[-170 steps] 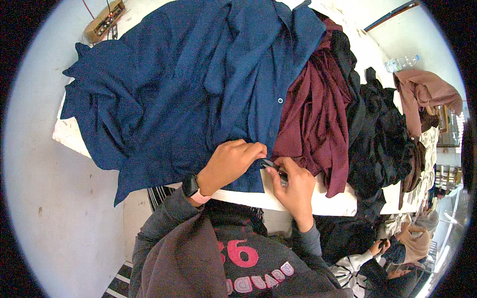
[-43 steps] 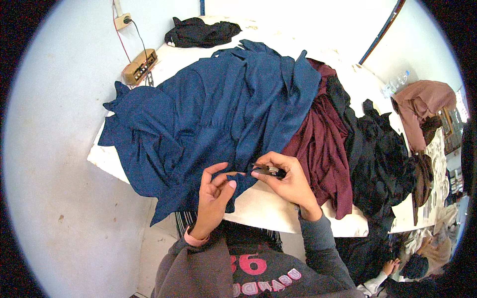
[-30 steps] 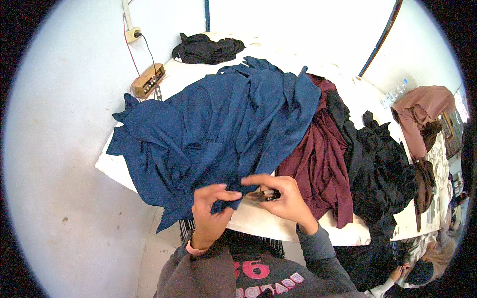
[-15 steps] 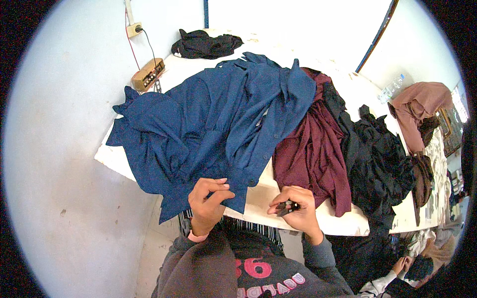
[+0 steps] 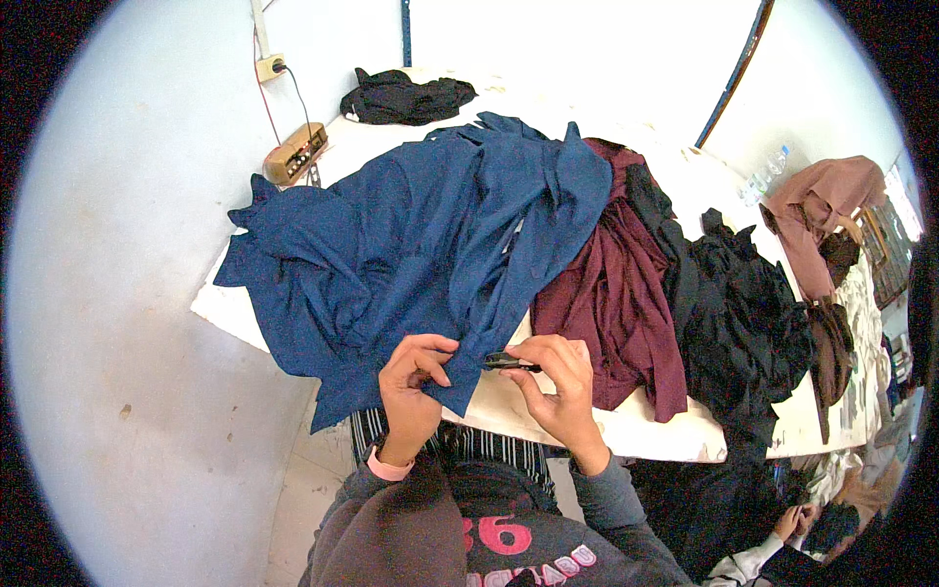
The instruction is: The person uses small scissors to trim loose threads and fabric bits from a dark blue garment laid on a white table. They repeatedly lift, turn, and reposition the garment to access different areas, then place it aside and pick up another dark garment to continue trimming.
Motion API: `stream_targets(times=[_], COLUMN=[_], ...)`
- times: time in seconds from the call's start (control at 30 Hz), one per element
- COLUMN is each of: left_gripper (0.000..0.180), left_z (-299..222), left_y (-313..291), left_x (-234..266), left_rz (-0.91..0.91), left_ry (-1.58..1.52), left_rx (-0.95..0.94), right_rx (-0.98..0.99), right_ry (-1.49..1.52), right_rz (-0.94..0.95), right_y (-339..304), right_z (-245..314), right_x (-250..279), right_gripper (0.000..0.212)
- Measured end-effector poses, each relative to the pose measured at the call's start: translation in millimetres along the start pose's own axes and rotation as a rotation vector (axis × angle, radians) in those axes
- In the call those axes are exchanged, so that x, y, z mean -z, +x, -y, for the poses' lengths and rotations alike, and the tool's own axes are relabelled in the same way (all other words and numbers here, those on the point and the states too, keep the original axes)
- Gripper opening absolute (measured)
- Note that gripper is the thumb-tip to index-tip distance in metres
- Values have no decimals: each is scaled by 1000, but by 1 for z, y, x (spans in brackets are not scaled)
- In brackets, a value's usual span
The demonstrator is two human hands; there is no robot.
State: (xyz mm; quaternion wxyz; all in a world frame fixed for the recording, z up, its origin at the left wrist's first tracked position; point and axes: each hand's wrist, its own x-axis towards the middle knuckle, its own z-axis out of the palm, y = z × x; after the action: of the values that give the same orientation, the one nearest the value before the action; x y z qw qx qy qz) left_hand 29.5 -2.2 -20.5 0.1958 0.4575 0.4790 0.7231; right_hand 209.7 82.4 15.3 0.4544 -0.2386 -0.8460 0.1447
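Observation:
A blue buttoned garment (image 5: 391, 235) lies spread in folds over the table, its near edge hanging past the front. My left hand (image 5: 413, 391) is closed on that near edge, thumb and fingers pinching the cloth. Between the fingers of my right hand (image 5: 559, 391) are small black thread snips (image 5: 511, 363), pointing left with the tip at the cloth's right edge. Whether the blades touch the fabric or a thread is too small to tell. A maroon garment (image 5: 626, 323) lies just beyond my right hand.
Black garments (image 5: 743, 313) are heaped on the right, and another black bundle (image 5: 406, 98) sits at the back of the white table (image 5: 636, 430). A wooden power strip (image 5: 295, 154) is by the left wall. Clear bottles (image 5: 768, 176) stand far right. Another person's hands (image 5: 794, 520) show lower right.
My right hand has moved left and slightly up, bringing the snips to the blue garment's edge and turning them leftward. My left hand has shifted slightly up with the cloth.

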Motion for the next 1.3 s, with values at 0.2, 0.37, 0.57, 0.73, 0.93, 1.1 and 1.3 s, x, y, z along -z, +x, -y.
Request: stream_targets(times=[0.2,0.37,0.57,0.73,0.93,1.1,1.3], left_gripper=[27,29,29,29,29,29,26], left_z=[11,20,23,26,28,30,15], left_y=[-5,-5,-4,-4,-4,-4,4], left_x=[3,1,1,1,0,2,7], left_rz=[35,19,8,-9,-25,-35,-81], left_ry=[-242,-316,-314,-339,-374,-290,-32], left_rx=[216,259,238,247,250,222,45], right_rx=[-30,-58,-110,-132,-149,-40,-53], right_ry=[137,223,309,327,290,164,273], right_rz=[84,111,140,146,93,64,56], right_y=[0,0,1,4,6,6,3], right_z=[-9,-14,-17,-17,-12,-10,6], right_x=[-6,-11,-17,-20,-28,-28,-15], right_gripper=[28,27,25,24,23,23,46])
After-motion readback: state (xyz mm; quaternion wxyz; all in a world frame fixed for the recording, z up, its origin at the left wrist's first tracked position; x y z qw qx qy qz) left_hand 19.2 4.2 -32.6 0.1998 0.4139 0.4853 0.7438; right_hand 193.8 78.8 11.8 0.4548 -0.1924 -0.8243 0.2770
